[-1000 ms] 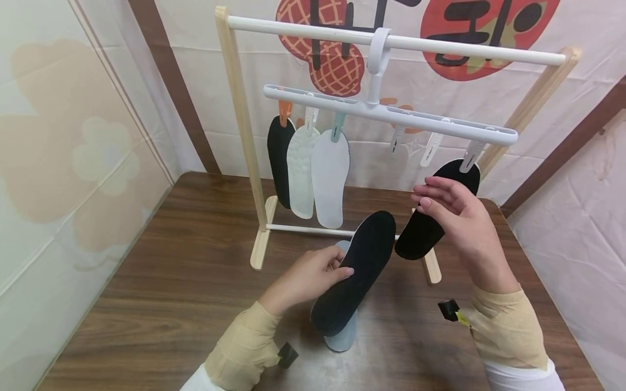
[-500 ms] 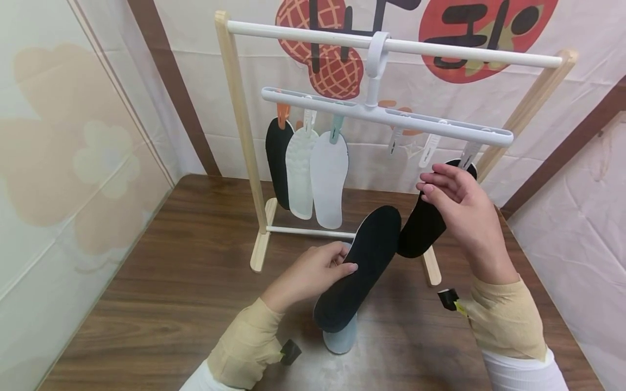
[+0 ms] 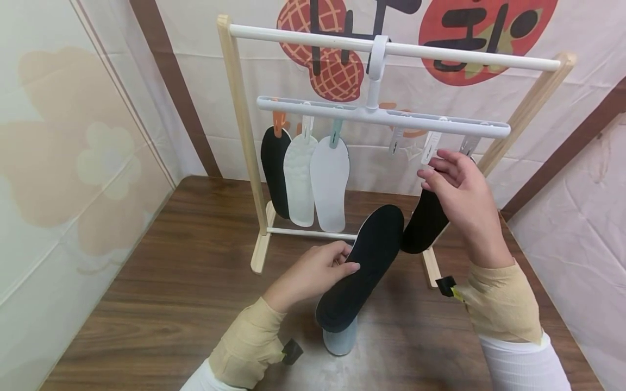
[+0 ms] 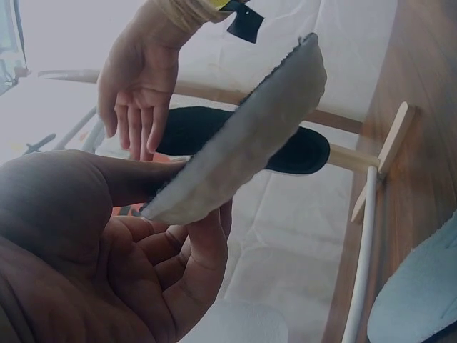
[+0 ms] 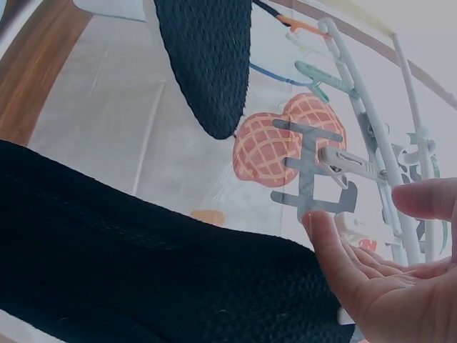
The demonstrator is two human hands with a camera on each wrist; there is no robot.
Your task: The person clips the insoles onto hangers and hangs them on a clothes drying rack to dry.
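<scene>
In the head view my left hand (image 3: 315,274) pinches the edge of a black insole (image 3: 364,266) between thumb and fingers; the left wrist view shows its pale underside (image 4: 250,143). My right hand (image 3: 467,198), fingers extended and slightly bent, is beside a white clip (image 3: 430,147) on the hanger (image 3: 337,111); whether it touches the clip cannot be told. Behind that hand a black insole (image 3: 424,222) hangs from the rightmost clip (image 3: 469,144). At the left hang a black insole (image 3: 275,168), a bumpy white one (image 3: 299,182) and a smooth white one (image 3: 329,184).
A wooden rack with a white top bar (image 3: 464,56) carries the hanger. A pale blue-grey insole (image 3: 339,342) lies on the brown table (image 3: 161,304), partly under the held one. Another grey clip (image 3: 396,140) hangs near the hanger's middle. Printed fabric stands behind.
My right hand has moved up towards the white clip. The left hand has shifted slightly right with the black insole. The hanger has tilted closer to level, its left end lower.
</scene>
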